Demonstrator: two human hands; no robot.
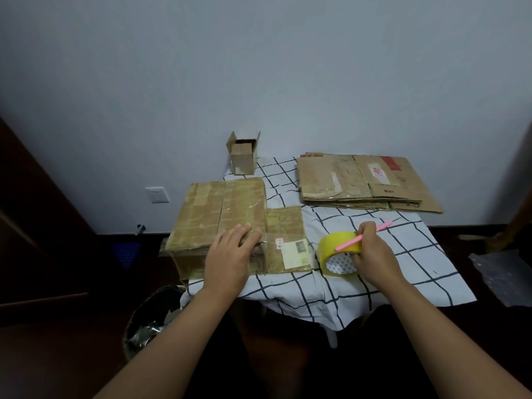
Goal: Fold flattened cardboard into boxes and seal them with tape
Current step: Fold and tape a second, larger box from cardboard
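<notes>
At the centre of the frame, a taped box (221, 214) is seen lying on the table (374, 272), its near left corner overhanging the edge; the text on its labels cannot be read. The left hand (230, 254) is laid flat on its near edge, fingers (244, 231) spread and closed on nothing. Just right, the tape (339, 254) is held upright by the right hand (371, 251), whose fingers are clamped on a pink cutter (362, 236) resting across the yellow roll. Flat cardboard (365, 182) is stacked at upper right.
</notes>
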